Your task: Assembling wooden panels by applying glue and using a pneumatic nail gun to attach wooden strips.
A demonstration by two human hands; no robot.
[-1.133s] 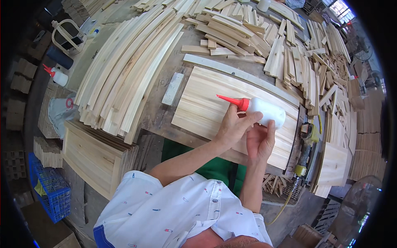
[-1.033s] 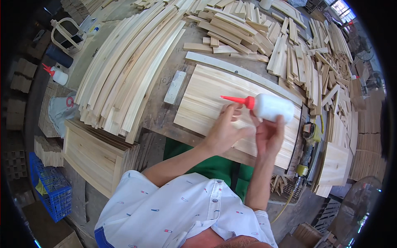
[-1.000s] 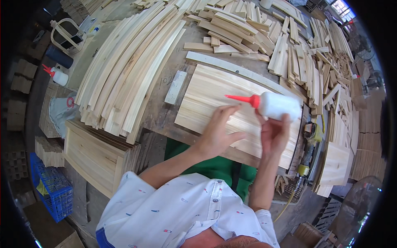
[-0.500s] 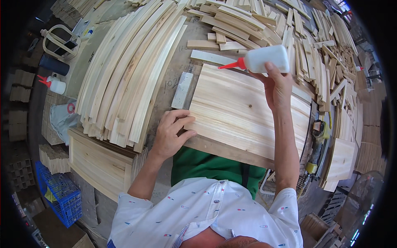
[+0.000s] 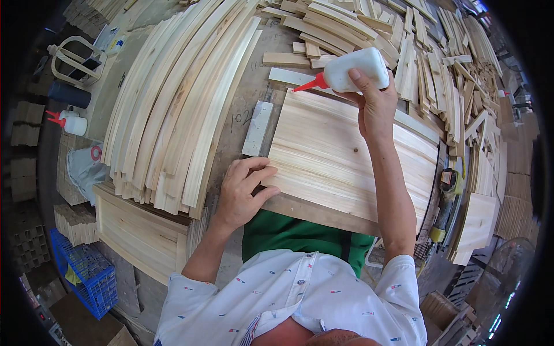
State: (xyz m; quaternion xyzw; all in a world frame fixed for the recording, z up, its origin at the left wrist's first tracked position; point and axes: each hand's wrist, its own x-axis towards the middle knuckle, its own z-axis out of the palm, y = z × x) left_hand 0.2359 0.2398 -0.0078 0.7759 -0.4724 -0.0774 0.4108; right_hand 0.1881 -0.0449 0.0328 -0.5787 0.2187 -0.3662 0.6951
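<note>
Right hand [image 5: 378, 104]: fingers wrapped around white plastic bottle [image 5: 358, 68], at 12 o'clock of pale rectangular wooden panel [image 5: 340, 150]. Bottle tilted, tapered red plastic nozzle [image 5: 314, 83] angled down toward panel's 10 o'clock corner; contact unclear. Left hand [image 5: 242, 187]: fingers slightly spread, tips at panel's 8 o'clock edge.

The white bottle [image 5: 359, 60] has a red nozzle [image 5: 311, 83]; the wooden panel [image 5: 329, 150] shows pale, streaked grain; the crate [image 5: 101, 294] at eight o'clock is blue.
</note>
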